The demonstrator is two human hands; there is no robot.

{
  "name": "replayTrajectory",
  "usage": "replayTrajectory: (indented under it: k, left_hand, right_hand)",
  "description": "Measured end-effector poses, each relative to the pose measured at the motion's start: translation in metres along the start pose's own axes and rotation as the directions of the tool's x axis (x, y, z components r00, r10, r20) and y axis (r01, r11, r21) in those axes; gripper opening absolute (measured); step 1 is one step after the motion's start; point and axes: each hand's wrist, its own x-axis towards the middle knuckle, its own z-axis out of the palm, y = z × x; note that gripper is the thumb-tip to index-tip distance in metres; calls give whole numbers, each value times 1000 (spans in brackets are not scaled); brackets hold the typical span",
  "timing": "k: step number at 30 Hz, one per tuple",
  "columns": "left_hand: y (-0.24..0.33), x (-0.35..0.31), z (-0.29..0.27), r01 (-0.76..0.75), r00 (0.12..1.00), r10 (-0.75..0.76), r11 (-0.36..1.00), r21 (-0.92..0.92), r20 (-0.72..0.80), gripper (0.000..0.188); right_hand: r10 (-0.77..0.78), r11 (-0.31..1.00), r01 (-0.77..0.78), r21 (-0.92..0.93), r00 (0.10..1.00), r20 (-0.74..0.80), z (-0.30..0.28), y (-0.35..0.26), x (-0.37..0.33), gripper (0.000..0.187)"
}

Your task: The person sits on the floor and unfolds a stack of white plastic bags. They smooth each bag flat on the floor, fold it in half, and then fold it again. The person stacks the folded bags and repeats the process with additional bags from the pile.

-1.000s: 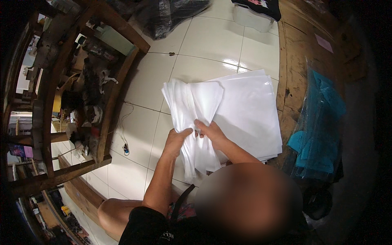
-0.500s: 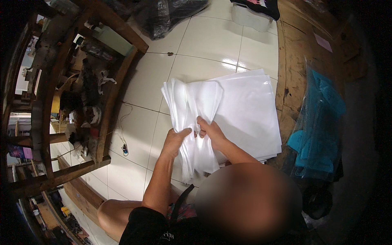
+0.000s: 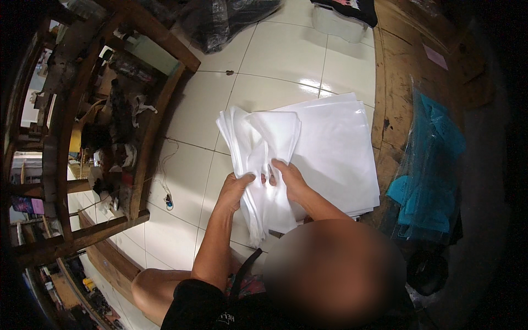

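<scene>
A bunch of thin, glossy white plastic sheets (image 3: 250, 137) is gathered in folds between my hands. My left hand (image 3: 235, 191) grips the bunch by its left side, thumb on top and fingers under the folds. On its right side my right hand (image 3: 290, 180) pinches the same sheets, thumb over them and some fingertips showing in the gap between the folds. To the right of the bunch lies a flat stack of white plastic sheets (image 3: 338, 148), its edges slightly fanned. The bunch covers the left part of this stack.
Pale floor tiles (image 3: 190, 190) lie around the stack. A wooden rack (image 3: 151, 143) crowded with odds and ends stands on the left. Along the right runs a wooden board (image 3: 393, 110) with blue items in clear plastic (image 3: 426, 192). A black plastic bag (image 3: 220, 25) and a clear tub (image 3: 341, 25) are farther off.
My right hand has shifted slightly right, and its thumb is farther from my left thumb. The folds between my hands have spread and changed shape. The flat stack stays put.
</scene>
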Motion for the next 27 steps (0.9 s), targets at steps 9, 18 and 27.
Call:
replayTrajectory:
  k: [9,18,27]
  left_hand:
    - [-11,3,12,-69,998,70,996,61,0,33]
    - [-1,-1,0,-34,999,35,999,39,-37,36]
    - [-10,-1,6,-33,999,36,994,-104,25,38]
  right_hand:
    - [-77,933,92,-348,995,56,12,-5,-1,46]
    - [-13,996,17,-92,999,38,1,0,3,36]
    - [-128,980,122,-156,991,-30,5,4,3,40]
